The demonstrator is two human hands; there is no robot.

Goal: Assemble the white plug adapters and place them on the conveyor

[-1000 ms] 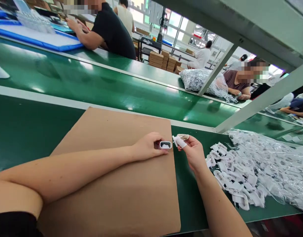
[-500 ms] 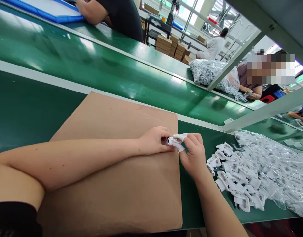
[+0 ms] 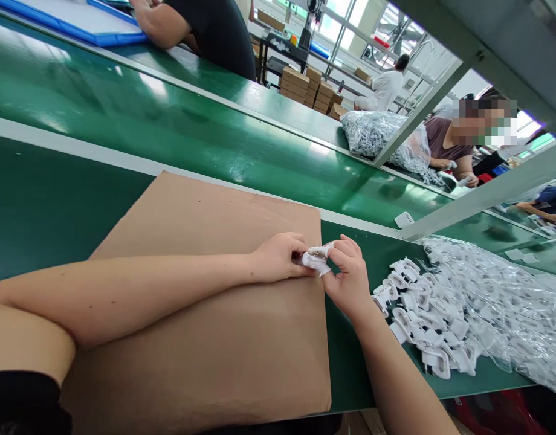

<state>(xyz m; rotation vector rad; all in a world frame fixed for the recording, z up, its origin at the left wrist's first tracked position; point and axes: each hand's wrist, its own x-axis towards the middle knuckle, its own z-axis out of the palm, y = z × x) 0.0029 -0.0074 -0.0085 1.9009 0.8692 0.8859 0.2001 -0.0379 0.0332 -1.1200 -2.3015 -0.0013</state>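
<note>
Fingers (image 3: 324, 249) of both hands pinch white part (image 3: 313, 261) at cardboard's (image 3: 205, 338) right edge.

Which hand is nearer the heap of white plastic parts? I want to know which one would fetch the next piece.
The right hand. It sits just left of the heap of white plastic parts; the left hand lies farther off, over the cardboard sheet.

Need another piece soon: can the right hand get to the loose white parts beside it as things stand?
Probably yes: the pile of white parts lies just right of the right hand on open green belt, but that hand is pinching a small white part.
</note>
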